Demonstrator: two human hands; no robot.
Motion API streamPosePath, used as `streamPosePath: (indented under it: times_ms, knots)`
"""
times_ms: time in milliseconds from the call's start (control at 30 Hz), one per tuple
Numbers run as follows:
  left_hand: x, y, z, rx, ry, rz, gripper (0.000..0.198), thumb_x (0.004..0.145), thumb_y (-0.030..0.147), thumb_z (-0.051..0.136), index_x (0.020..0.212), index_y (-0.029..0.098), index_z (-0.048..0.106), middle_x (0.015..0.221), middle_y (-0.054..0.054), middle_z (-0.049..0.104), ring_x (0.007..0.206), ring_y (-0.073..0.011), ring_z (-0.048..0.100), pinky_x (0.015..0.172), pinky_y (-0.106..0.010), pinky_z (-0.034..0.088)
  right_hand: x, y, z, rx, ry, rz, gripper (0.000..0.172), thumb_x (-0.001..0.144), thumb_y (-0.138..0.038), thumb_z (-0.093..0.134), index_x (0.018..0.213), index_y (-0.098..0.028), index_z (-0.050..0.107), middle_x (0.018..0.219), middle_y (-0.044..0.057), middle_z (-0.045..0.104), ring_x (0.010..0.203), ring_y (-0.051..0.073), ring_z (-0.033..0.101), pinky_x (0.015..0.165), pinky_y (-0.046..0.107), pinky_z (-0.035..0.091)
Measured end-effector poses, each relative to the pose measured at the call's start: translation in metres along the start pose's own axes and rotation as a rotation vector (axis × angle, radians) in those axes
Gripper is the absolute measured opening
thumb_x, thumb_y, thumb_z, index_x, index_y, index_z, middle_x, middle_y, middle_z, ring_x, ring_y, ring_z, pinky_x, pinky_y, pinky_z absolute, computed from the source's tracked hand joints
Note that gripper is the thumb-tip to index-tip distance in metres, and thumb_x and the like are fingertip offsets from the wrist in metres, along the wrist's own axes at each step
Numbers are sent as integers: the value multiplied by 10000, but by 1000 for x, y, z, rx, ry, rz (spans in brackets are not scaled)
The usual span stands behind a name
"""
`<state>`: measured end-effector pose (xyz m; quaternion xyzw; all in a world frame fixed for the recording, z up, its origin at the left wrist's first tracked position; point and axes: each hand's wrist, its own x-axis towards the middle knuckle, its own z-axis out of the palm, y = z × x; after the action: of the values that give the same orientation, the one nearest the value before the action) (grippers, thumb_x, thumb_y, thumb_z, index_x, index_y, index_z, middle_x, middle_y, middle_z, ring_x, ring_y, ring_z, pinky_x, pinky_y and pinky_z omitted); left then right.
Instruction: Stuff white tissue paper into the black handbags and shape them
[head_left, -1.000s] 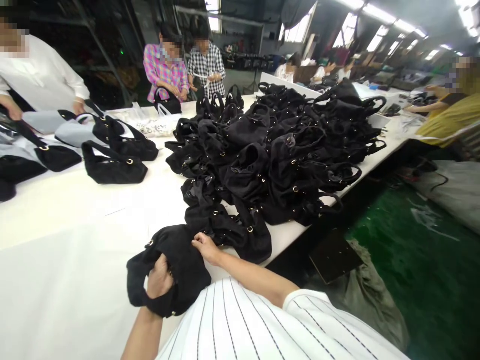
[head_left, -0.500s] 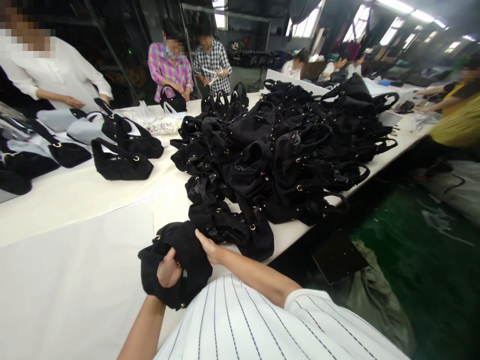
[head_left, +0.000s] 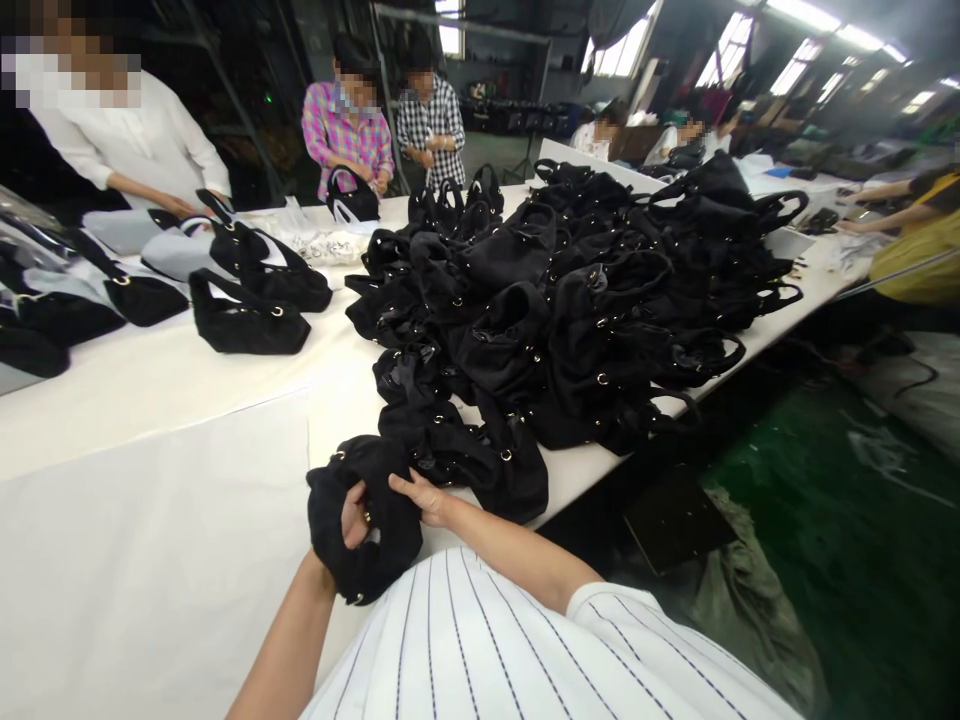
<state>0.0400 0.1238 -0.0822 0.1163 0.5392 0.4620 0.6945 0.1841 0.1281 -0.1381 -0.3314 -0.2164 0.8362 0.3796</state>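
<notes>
A small black fabric handbag [head_left: 375, 540] with gold rings is bunched up at the near edge of the white table [head_left: 150, 520]. My left hand [head_left: 351, 518] is pushed into it, fingers closed round the fabric. My right hand [head_left: 421, 497] grips the bag's upper right side with fingers pressed on the cloth. Just beyond my hands lies a big heap of the same black handbags [head_left: 570, 300].
Finished black bags [head_left: 247, 320] and grey dust bags [head_left: 169, 255] lie at the left. A person in white [head_left: 127, 150] stands there. Two people in checked shirts [head_left: 390, 125] work at the far side. More workers sit at the right. A green floor [head_left: 825, 530] drops off beyond the table's right edge.
The bag has been gathered tighter and shifted right toward the heap. My left hand has gone deeper into it. The view has drifted slightly.
</notes>
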Motion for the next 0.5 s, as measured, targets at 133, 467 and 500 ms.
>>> streamPosePath:
  times_ms: [133, 467, 500]
  knots:
    - [-18, 2, -12, 164, 25, 74, 293, 741, 189, 721, 1030, 163, 680, 967, -106, 732, 994, -289, 685, 854, -422, 580, 10, 5, -10, -48, 104, 86, 617, 715, -545, 777, 1233, -275, 577, 1131, 41, 679, 976, 181, 658, 934, 358, 502]
    - [-41, 21, -83, 1142, 639, 483, 351, 726, 417, 602, 973, 168, 606, 996, -136, 671, 958, -340, 632, 806, -410, 480, 14, 5, -2, -209, 197, 93, 639, 790, -548, 707, 1349, -311, 508, 1241, 61, 642, 860, 171, 642, 793, 357, 512]
    - [-38, 21, -83, 1184, 615, 472, 373, 727, 447, 603, 973, 167, 589, 997, -146, 661, 966, -350, 623, 790, -406, 472, 13, 5, 1, -214, 189, 87, 628, 800, -553, 694, 1351, -316, 504, 1264, 55, 633, 918, 183, 645, 816, 367, 512]
